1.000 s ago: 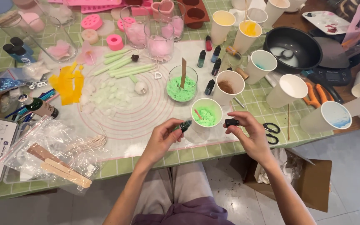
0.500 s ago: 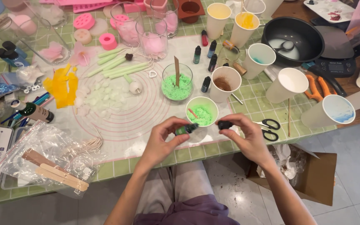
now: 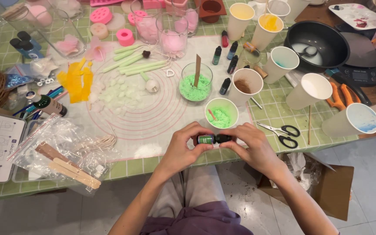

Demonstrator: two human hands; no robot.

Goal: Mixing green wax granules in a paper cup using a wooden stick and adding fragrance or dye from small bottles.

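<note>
One small green bottle [image 3: 206,139] with black cap [image 3: 223,138], pinched between left hand [image 3: 183,146] and right hand [image 3: 251,146] fingertips; two cups of green granules behind.

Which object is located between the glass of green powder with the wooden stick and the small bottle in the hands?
In the head view, a paper cup of green powder stands between the glass and the small bottle.

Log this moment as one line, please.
left hand: holds small green bottle | right hand: fingers on its black cap | nearest: cup of green granules
</note>
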